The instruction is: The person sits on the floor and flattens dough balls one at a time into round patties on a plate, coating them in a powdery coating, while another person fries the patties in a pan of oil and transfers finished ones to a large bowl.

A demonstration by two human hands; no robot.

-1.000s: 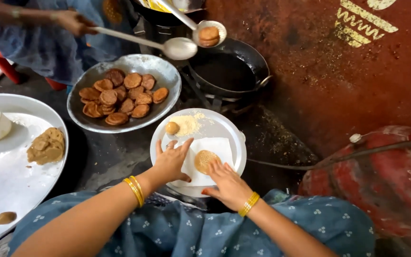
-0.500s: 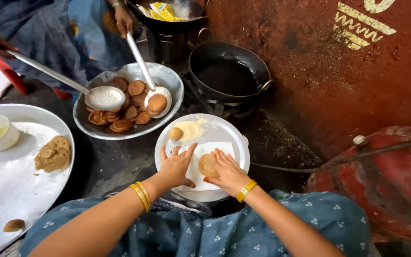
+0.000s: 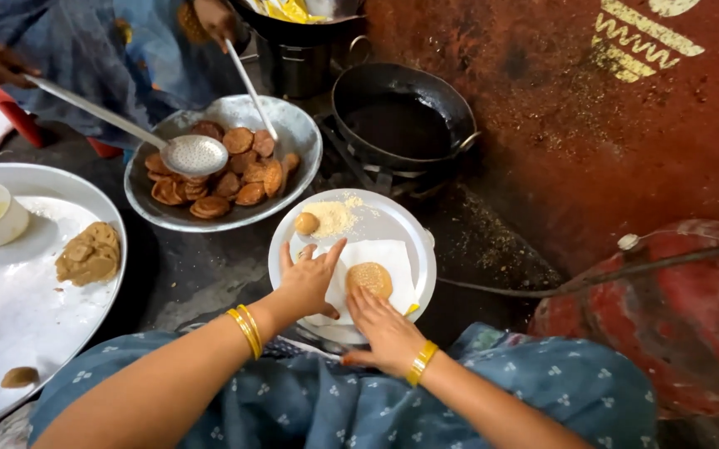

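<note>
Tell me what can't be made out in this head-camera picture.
- Head view: the dark pan's contents are lost in shadow.
- The pot behind it is cut off by the top edge.
- Part of the white sheet lies hidden under the left hand and the right hand.

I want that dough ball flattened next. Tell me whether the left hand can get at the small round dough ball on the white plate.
Probably yes. The left hand lies flat on the white round plate, and the small round dough ball sits just beyond its fingertips with only bare plate between them.
</note>
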